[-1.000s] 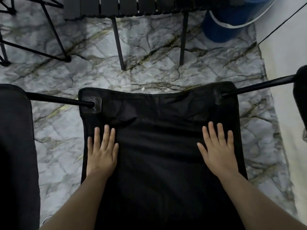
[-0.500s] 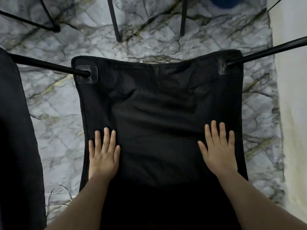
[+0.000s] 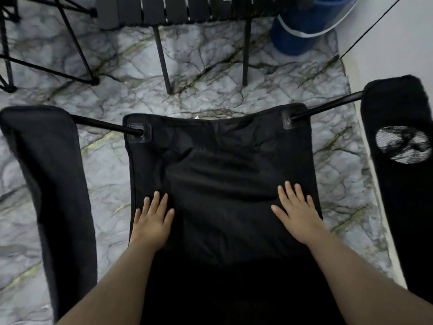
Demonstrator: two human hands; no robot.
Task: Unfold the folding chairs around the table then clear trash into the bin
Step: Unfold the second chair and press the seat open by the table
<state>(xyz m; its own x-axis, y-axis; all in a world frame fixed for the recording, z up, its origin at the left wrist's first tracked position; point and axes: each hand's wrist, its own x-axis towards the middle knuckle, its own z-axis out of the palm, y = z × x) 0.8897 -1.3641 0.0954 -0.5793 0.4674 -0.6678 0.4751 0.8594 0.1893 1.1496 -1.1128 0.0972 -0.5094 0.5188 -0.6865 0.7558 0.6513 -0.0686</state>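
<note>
A black fabric folding chair stands spread out below me, its seat (image 3: 220,165) stretched between two black rods. My left hand (image 3: 152,221) lies flat on the seat's left side, fingers apart, holding nothing. Flat on the seat's right side rests my right hand (image 3: 297,216), palm down, also empty. The left armrest (image 3: 54,184) and the right armrest (image 3: 403,184), which has a mesh cup holder (image 3: 403,144), flank the seat. A black slatted table (image 3: 187,8) stands just ahead at the top. A blue bin (image 3: 302,31) sits on the floor at the upper right.
The floor is grey marble (image 3: 210,73). Two thin table legs (image 3: 162,59) come down just beyond the seat's front edge. Another black wire chair frame (image 3: 46,43) stands at the upper left. A white wall (image 3: 398,43) runs along the right side.
The view dipped down toward the seat and came back up, so the table and bin show again. Both hands have stayed flat on the seat fabric.
</note>
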